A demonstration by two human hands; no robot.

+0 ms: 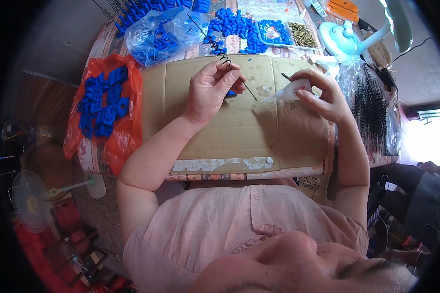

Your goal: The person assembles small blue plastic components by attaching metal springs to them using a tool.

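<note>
My left hand [211, 90] pinches a thin black wire spring [220, 52] with a straight tail that slants down to the right across a cardboard sheet [239, 132]. A small blue plastic piece [231, 93] peeks out under its fingers. My right hand [322, 95] grips a small white glue tube [294, 90] with a dark nozzle pointing up and left. The two hands are a short gap apart above the cardboard.
A red bag [117, 141] with several blue plastic parts [102, 102] lies at the left. A clear blue bag [156, 31], loose blue parts [234, 24], a tray with brass screws [300, 34], a light blue desk lamp [344, 36] and black springs [371, 105] ring the cardboard.
</note>
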